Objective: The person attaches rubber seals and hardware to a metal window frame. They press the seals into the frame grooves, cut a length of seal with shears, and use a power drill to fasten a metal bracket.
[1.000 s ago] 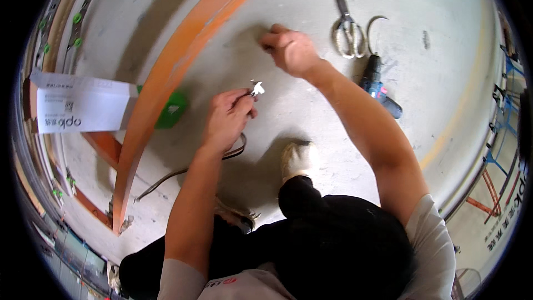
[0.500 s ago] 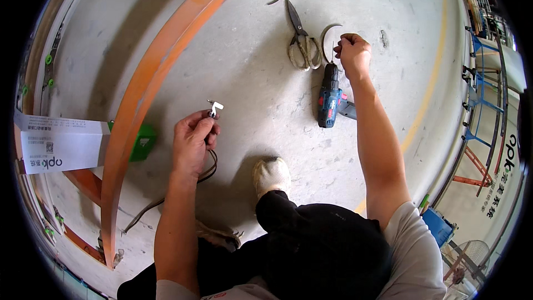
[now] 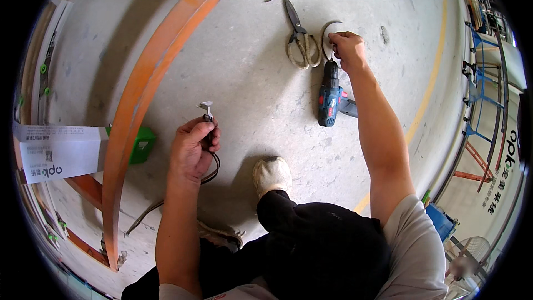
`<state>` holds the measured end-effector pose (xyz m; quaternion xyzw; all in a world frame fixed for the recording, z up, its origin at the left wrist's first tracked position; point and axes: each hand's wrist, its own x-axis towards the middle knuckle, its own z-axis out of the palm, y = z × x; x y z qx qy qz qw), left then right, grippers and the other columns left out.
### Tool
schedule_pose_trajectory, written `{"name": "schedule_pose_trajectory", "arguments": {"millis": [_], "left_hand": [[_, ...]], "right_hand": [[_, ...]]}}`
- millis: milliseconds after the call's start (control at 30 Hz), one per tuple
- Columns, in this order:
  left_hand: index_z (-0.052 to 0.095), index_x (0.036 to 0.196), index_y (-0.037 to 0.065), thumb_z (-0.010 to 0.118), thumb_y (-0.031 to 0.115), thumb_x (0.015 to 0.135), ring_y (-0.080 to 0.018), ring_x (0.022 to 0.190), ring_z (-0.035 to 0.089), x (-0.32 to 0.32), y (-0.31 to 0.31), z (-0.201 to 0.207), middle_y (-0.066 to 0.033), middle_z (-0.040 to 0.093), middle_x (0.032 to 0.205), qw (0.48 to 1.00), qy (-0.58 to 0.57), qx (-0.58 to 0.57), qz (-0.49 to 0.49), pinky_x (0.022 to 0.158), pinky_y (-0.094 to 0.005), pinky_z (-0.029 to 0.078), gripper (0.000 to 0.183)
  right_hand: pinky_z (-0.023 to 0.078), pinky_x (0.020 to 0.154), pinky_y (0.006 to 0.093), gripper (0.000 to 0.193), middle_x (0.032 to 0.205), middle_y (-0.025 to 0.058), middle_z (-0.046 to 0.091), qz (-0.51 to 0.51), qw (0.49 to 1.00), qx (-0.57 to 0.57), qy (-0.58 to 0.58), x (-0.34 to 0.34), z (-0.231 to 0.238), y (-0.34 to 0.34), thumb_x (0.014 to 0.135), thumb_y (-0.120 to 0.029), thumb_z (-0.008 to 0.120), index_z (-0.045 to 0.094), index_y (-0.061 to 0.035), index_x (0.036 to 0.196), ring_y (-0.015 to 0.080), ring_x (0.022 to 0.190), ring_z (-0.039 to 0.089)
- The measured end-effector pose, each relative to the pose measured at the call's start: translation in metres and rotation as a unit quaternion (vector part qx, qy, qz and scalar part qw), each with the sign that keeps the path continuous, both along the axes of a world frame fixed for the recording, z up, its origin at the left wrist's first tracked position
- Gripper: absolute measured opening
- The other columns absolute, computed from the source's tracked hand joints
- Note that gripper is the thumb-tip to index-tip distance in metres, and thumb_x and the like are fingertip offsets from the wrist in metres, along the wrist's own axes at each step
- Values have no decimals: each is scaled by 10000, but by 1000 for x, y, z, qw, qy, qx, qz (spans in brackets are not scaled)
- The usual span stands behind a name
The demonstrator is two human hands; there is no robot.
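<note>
My left hand (image 3: 191, 147) is closed around a small silver metal fitting (image 3: 206, 109) with a bent, flat top that sticks up past my thumb. A thin dark cable (image 3: 216, 162) loops below that hand and runs down to the floor by my left forearm. My right hand (image 3: 350, 50) reaches far forward, its fingertips pinched on the thin bit (image 3: 332, 54) of a cordless drill. The blue and black drill (image 3: 328, 99) lies on the floor, chuck pointing away from me. Part of the bit is hidden by my fingers.
Scissors (image 3: 300, 41) with wrapped handles and a curved dark strip (image 3: 326, 41) lie near my right hand. An orange beam (image 3: 145, 86) arches along the left, beside a green box (image 3: 142, 144) and a white carton (image 3: 64, 153). My shoe (image 3: 272, 175) is between my arms.
The fitting in my left hand has turned, so its flat top now points left. My right fingers have moved slightly down along the bit, closer to the chuck.
</note>
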<state>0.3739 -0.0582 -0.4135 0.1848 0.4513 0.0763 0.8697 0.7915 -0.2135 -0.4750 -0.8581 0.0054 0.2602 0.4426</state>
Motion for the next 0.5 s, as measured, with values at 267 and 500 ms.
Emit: {"name": "schedule_pose_trajectory", "arguments": {"millis": [267,500], "left_hand": [[678,915,-14,660,100,875,-129,625,553,8,0,4,-93,649,785,1000,10,-8,0,542,-247,413,122],[652,959,22,621,228,959,-122,660,560,7,-2,2,-73,646,821,999,7,-22,40,572,-260,415,208]], "right_hand": [[411,459,325,135,644,76,604,1,1000,-13,21,7,4,6,758,-90,713,667,37,760,158,503,530],[383,413,339,124,608,82,595,78,993,-89,9,20,0,6,741,-92,690,638,11,696,174,475,524]]}}
